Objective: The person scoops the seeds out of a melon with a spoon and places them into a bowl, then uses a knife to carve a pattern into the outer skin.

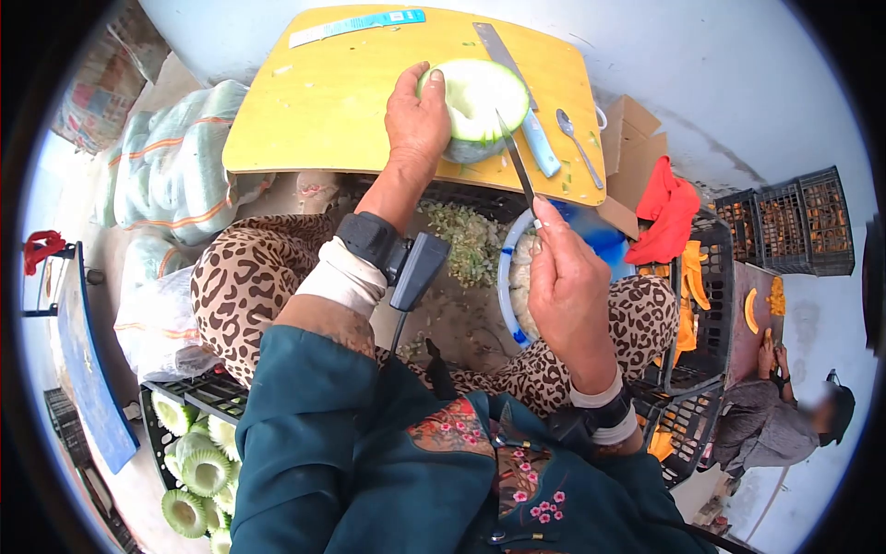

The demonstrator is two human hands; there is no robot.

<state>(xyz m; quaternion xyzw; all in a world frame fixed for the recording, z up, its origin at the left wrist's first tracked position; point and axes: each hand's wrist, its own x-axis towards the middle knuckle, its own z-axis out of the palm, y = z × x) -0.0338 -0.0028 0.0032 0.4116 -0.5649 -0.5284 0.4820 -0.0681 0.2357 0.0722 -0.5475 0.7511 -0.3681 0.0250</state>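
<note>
My left hand (417,115) is closed on the side of a cut melon (480,92), thumb at its rim. The melon has green skin, a pale hollowed inside and several notches along its near rim. It rests on the yellow table (314,111). My right hand (568,286) grips a thin knife (520,166), its handle mostly hidden in my fingers. The blade's tip touches the notched rim. Just right of the melon lie a larger knife with a blue handle (540,145) and a metal spoon (579,146).
A blue-and-white packet (355,28) lies at the table's far edge. Below are peelings (471,245) and a blue-rimmed tub (507,286). A crate of carved melons (203,471) stands at lower left. On the right are crates with orange pieces (694,277) and another person (771,420).
</note>
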